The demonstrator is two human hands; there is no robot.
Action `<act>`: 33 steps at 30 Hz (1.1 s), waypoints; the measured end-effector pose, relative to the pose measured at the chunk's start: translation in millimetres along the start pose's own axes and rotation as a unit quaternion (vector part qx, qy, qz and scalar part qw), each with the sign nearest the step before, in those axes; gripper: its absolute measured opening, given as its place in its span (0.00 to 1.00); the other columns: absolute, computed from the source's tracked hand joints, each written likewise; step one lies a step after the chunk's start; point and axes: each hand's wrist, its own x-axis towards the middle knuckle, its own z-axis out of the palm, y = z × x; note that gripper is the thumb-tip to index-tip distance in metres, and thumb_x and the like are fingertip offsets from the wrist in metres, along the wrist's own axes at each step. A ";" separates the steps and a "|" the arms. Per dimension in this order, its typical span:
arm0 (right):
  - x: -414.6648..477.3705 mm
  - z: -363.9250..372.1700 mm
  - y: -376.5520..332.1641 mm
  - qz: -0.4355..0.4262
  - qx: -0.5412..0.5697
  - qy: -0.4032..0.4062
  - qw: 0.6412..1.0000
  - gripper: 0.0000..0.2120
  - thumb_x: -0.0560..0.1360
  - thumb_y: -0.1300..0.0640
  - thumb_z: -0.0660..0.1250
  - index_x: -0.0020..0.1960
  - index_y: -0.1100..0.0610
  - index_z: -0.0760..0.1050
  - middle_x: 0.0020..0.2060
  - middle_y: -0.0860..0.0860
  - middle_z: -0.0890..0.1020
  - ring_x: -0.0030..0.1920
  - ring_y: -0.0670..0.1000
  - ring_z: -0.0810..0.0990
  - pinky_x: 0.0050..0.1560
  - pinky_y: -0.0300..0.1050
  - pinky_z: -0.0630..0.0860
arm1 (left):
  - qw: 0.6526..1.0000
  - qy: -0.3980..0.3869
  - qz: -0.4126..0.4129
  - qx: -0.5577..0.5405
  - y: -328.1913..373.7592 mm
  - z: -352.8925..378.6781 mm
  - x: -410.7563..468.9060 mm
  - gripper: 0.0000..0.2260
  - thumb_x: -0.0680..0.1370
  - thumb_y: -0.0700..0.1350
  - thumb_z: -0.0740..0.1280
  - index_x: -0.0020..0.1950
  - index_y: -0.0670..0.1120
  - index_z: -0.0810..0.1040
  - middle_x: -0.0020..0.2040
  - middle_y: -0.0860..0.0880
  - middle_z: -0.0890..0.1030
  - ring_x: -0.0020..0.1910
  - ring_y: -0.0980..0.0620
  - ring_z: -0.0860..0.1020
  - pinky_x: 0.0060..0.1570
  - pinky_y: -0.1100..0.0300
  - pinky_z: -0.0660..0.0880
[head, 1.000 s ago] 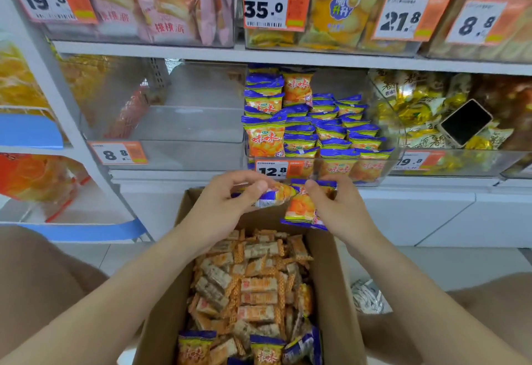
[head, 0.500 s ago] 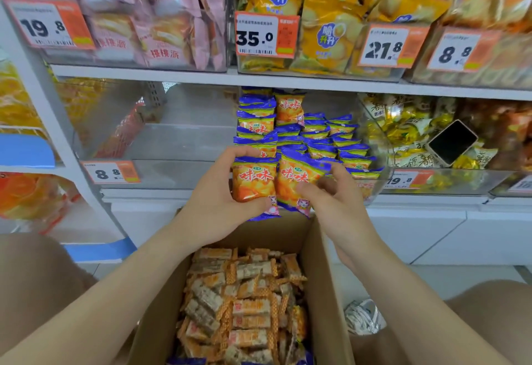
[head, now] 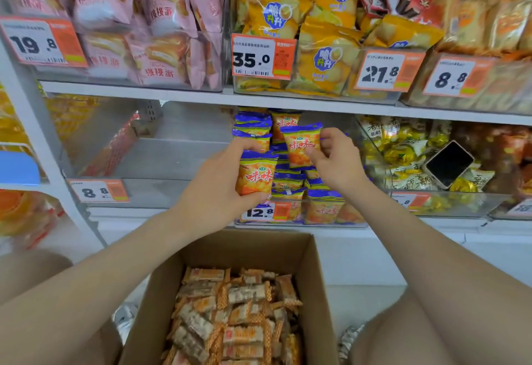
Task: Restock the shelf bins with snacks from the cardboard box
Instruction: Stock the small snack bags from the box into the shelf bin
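My left hand (head: 214,189) grips an orange-and-blue snack packet (head: 256,176) upright in front of the clear shelf bin (head: 302,222) tagged 12.8. My right hand (head: 335,160) pinches a second matching packet (head: 300,145) higher up, over the stack of the same packets (head: 288,183) inside that bin. Below, the open cardboard box (head: 250,249) holds several small orange-and-brown wrapped snacks (head: 236,318).
A clear bin (head: 149,192) tagged 8.8 sits left of the stocked one. To the right a bin of yellow wrapped sweets (head: 403,151) holds a dark scoop (head: 449,163). The upper shelf (head: 172,96) carries pink and yellow bags. My knees flank the box.
Both hands have risen from the box's far edge to the 12.8 bin. The two packets, held side by side before, are now apart, the right one higher. The view tilted up.
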 end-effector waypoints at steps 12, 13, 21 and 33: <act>71.2 47.1 27.5 -0.004 -0.089 -0.018 0.996 0.12 0.80 0.53 0.74 0.54 0.61 0.76 0.47 0.54 0.80 0.53 0.59 0.81 0.49 0.50 0.76 | 0.999 -0.016 0.007 0.037 -5.9 13.9 9.3 0.29 0.71 0.55 0.81 0.66 0.63 0.68 0.60 0.58 0.78 0.52 0.62 0.79 0.41 0.73 0.73; 74.1 44.8 27.4 -0.007 -0.087 -0.020 0.996 0.13 0.79 0.53 0.75 0.54 0.62 0.79 0.48 0.54 0.82 0.53 0.57 0.82 0.51 0.49 0.77 | 0.999 -0.017 0.009 0.039 -5.6 14.7 9.5 0.29 0.71 0.56 0.81 0.66 0.63 0.68 0.61 0.58 0.78 0.53 0.62 0.79 0.41 0.73 0.72; 69.7 42.4 23.2 0.000 -0.125 -0.072 0.990 0.13 0.80 0.54 0.72 0.44 0.64 0.80 0.42 0.59 0.86 0.44 0.57 0.82 0.45 0.44 0.75 | 0.999 0.016 0.023 0.032 -1.5 21.5 9.5 0.28 0.70 0.55 0.81 0.65 0.60 0.72 0.60 0.59 0.76 0.53 0.65 0.76 0.42 0.74 0.70; -25.8 -32.2 -24.8 0.043 0.117 -0.330 0.936 0.16 0.80 0.41 0.70 0.57 0.53 0.82 0.48 0.51 0.88 0.50 0.52 0.87 0.50 0.47 0.83 | 0.993 0.074 -0.021 -0.091 8.6 19.7 2.6 0.30 0.67 0.57 0.83 0.65 0.60 0.75 0.53 0.59 0.82 0.46 0.59 0.84 0.40 0.67 0.79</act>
